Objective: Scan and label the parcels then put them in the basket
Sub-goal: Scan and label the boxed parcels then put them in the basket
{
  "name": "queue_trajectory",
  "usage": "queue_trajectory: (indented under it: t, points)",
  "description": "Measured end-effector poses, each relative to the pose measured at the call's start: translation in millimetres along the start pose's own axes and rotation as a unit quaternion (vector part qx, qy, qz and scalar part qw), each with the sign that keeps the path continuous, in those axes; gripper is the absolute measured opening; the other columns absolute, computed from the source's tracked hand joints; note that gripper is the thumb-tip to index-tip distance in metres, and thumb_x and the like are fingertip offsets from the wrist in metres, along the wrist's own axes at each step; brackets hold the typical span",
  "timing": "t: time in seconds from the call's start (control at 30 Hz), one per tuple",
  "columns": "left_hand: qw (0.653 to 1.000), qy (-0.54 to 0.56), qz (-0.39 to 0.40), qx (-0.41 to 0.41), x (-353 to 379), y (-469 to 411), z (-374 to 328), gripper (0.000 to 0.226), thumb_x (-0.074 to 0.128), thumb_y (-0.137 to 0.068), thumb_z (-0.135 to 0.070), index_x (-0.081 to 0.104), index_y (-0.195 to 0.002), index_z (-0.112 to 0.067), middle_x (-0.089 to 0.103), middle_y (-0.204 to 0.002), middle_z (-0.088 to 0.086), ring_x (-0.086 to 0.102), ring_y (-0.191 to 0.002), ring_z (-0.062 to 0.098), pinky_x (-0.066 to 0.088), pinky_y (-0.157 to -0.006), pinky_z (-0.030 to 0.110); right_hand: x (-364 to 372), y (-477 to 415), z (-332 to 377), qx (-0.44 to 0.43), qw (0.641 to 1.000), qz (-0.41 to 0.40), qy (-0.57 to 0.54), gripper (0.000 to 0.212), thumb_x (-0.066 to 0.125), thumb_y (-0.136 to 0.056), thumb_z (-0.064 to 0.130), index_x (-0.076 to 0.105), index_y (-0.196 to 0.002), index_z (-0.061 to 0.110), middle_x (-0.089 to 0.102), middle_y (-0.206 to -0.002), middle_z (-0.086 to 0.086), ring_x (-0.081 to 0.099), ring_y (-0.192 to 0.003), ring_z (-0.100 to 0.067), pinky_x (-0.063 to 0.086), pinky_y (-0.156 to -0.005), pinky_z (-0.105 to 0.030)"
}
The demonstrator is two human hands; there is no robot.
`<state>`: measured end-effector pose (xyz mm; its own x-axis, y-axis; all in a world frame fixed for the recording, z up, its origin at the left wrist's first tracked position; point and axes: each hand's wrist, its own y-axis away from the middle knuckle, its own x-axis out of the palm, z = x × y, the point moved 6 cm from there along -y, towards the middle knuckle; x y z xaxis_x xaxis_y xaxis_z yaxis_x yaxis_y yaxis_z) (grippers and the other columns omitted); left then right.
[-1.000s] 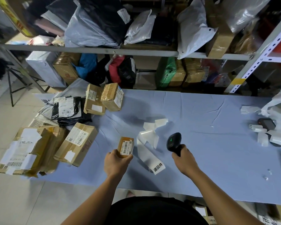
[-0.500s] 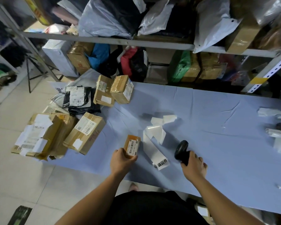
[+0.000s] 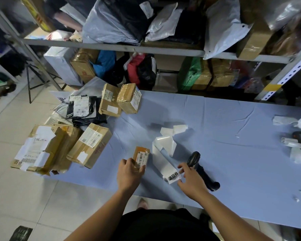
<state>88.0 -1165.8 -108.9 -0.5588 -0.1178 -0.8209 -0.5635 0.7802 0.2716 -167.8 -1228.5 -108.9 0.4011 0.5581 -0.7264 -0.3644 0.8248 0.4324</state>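
- The left hand (image 3: pixel 129 174) rests on the near end of a small brown cardboard parcel with a white barcode label (image 3: pixel 141 158), its grip closed on it: fingers lie over the top face, thumb at the left edge. The parcel lies flat on the blue cloth-covered surface (image 3: pixel 224 136), near the front edge.
- The right hand (image 3: pixel 191 181) is at the printed end of a curling white strip of label paper (image 3: pixel 165 153); thumb and forefinger pinch the end tag, which bears black characters.
- A black handheld barcode scanner (image 3: pixel 201 171) lies on the surface just beside the right hand, on its far side, with no fingers around it.
- To the left, a larger brown cardboard box with a barcode label (image 3: pixel 90 145) sits tilted at the surface's edge, beside a battered taped carton (image 3: pixel 40 150).
- Further back lie a black plastic mailer bag (image 3: pixel 83 110) and two small tape-wrapped brown boxes (image 3: pixel 120 100).
- Behind the surface, a grey metal shelf rack (image 3: pixel 111 47) holds bags and cartons.
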Motion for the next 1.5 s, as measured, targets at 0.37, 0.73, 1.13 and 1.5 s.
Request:
queue_trajectory:
  t: [0.37, 0.73, 1.13, 1.5]
  points:
    - [0.949, 0.025, -0.020, 0.313, 1, 12, -69, 0.031, 0.074, -0.073, -0.027, 0.073, -0.101, -0.014, 0.065, -0.103, -0.001, 0.060, -0.096, 0.023, 0.052, -0.080, 0.034, -12, -9, 33, 0.029, 0.963, -0.037, -0.264, 0.027, 0.070, -0.090, 0.014, 0.053, -0.107, 0.027, 0.066, -0.097, -0.001, 0.066, -0.087, -0.009, 0.056, -0.069, -0.020]
    - [0.907, 0.059, 0.011, 0.417, 2, 19, -117, 0.004, 0.068, -0.091, -0.019, 0.069, -0.094, -0.021, 0.072, -0.100, -0.004, 0.063, -0.093, 0.015, 0.052, -0.082, 0.032, -37, -11, 61, 0.031, 0.885, -0.071, -0.459, 0.033, 0.074, -0.088, 0.010, 0.054, -0.112, 0.021, 0.076, -0.084, 0.001, 0.072, -0.082, -0.007, 0.054, -0.070, -0.016]
    - [0.926, 0.216, 0.097, 0.293, -4, 14, -118, 0.008, 0.072, -0.089, -0.018, 0.078, -0.086, -0.014, 0.073, -0.081, -0.008, 0.063, -0.076, -0.001, 0.044, -0.064, 0.009, -40, -8, 54, -0.004, 0.914, -0.060, -0.402, 0.031, 0.070, -0.090, 0.009, 0.054, -0.112, 0.025, 0.073, -0.092, 0.001, 0.070, -0.091, -0.004, 0.054, -0.086, -0.018]
    - [0.906, 0.352, 0.190, 0.140, 3, 5, -103, 0.011, 0.080, -0.082, -0.018, 0.081, -0.090, -0.011, 0.075, -0.097, -0.002, 0.071, -0.090, 0.017, 0.057, -0.076, 0.027, -46, -4, 58, -0.012, 0.916, -0.061, -0.397, 0.023, 0.068, -0.091, 0.005, 0.056, -0.104, 0.020, 0.071, -0.093, -0.001, 0.069, -0.091, -0.005, 0.051, -0.075, -0.011]
